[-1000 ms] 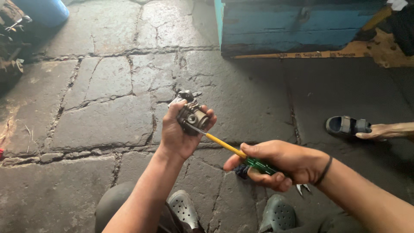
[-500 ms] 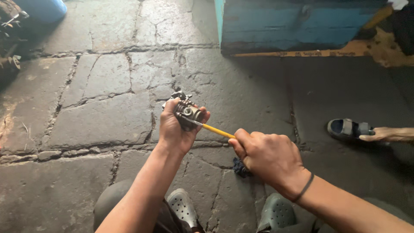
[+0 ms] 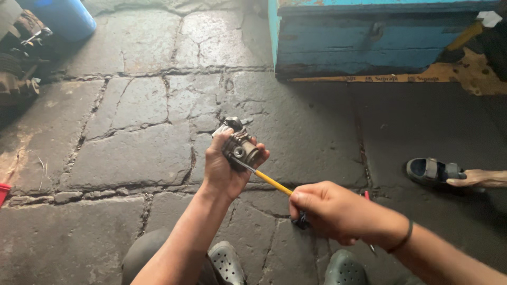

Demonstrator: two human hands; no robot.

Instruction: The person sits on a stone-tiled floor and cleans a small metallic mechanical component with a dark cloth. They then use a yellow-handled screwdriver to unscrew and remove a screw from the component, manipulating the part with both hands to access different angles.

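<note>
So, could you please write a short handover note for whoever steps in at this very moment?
Left hand: wrapped around a small metal engine part, held up above the stone floor.
Right hand: closed around the handle of a screwdriver with a yellow shaft; the tip sits against the part's face.
Nearby: blue wooden chest ahead, blue barrel far left, another person's sandalled foot at right.
Done: tool tip is set on the part.
Left: whether any screw has been loosened cannot be told.
</note>
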